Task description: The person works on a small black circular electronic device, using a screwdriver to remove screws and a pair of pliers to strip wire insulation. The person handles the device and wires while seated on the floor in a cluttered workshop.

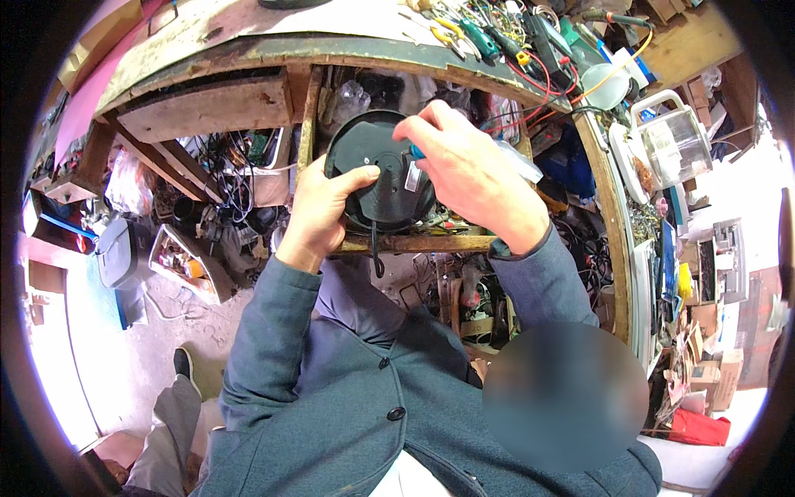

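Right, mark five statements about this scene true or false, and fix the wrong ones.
1. The left hand grips the round black object, its thumb on the flat face. True.
2. The right hand is far from that object. False: the right hand is at its right side, fingers around a small teal item.
3. A dark strip hangs from the object's near edge. True.
4. The clear container with a handle is left of the hands. False: the clear container is to their right.
5. A yellow-handled tool lies beyond the hands. True.
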